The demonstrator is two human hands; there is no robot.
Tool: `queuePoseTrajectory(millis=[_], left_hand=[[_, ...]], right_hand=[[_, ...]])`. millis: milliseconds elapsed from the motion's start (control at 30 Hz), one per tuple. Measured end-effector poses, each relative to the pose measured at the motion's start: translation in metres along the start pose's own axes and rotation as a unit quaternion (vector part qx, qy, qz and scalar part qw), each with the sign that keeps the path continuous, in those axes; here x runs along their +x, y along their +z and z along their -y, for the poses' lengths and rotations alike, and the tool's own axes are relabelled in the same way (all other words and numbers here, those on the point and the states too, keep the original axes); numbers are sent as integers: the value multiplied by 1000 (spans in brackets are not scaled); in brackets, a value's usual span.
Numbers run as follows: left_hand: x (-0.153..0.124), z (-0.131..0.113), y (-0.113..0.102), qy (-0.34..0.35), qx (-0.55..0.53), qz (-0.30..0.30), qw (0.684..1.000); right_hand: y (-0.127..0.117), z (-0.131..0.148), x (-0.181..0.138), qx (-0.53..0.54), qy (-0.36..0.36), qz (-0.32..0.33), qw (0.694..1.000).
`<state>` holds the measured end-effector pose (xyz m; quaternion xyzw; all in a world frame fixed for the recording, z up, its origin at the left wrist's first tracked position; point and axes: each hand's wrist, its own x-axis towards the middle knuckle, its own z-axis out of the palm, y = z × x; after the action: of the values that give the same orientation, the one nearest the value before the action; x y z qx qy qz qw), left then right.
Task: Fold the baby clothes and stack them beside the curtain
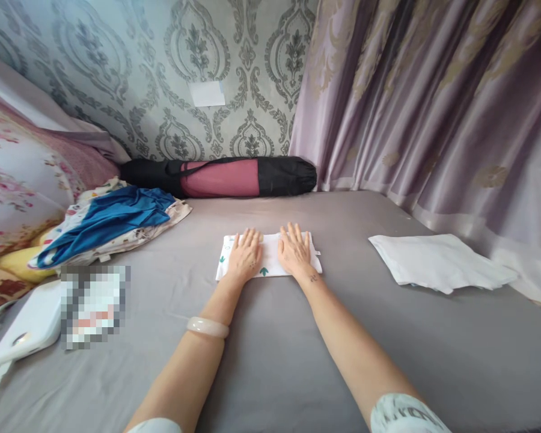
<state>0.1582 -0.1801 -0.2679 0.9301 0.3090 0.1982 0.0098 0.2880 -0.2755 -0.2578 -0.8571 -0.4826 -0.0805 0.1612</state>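
Note:
A folded white cloth with small green prints lies flat on the grey bed sheet, in the middle of the view. My left hand rests palm down on its left part, fingers stretched out. On the right part lies my right hand, also flat, with its fingers spread. Between the two hands a strip of the cloth shows. A small tag sticks out at the cloth's right edge. The cloth's kind of garment, if it is one, cannot be made out.
Right of the hands lies another white folded cloth. A blue cloth tops a pile at left, near a white power bank with a cable and a blurred-out item. A black and pink roll bag lies along the wall beside curtains.

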Motion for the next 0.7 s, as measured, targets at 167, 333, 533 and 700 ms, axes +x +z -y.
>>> queuePoseTrajectory(millis=[167, 333, 533, 700], left_hand=[[4, -9, 7, 45, -1, 82, 996], [6, -6, 9, 35, -22, 75, 996], [6, -2, 7, 16, -19, 93, 995], [4, -1, 7, -17, 4, 65, 998]], right_hand=[[5, 8, -2, 24, -64, 73, 995], [5, 6, -1, 27, -51, 77, 995], [2, 5, -3, 17, -46, 76, 996], [5, 3, -2, 1, 2, 52, 999]])
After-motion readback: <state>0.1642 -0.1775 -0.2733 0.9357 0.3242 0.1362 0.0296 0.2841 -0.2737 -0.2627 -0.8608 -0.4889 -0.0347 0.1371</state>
